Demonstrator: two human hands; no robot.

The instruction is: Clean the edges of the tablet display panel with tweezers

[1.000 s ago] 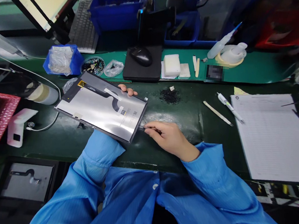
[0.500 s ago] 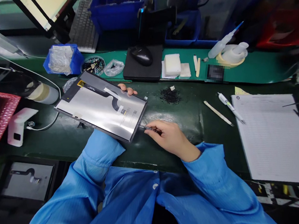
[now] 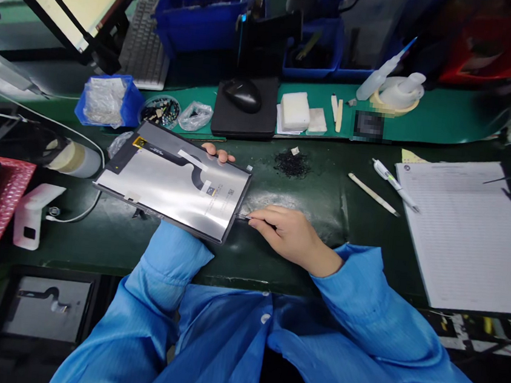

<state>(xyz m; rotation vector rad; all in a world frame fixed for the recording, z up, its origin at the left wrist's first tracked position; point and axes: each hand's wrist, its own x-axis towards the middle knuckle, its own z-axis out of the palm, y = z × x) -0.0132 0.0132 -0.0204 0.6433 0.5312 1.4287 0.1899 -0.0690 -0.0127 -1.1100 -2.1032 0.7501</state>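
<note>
A display panel, its silvery back and black flex cable facing up, rests tilted on my left hand. That hand is mostly hidden beneath the panel; only its fingertips curl over the far edge. My right hand pinches a pair of thin metal tweezers, whose tips touch the panel's right edge. A small pile of black scraps lies on the dark bench beyond my right hand.
At right lie a white stick, a pen and a lined paper sheet. Behind are a mouse, a white sponge block and blue bins. Pink bubble wrap and a white bracket sit at left.
The tweezers have turned slightly between my right fingers, and less of their side shows. The panel and my left hand have stayed in place.
</note>
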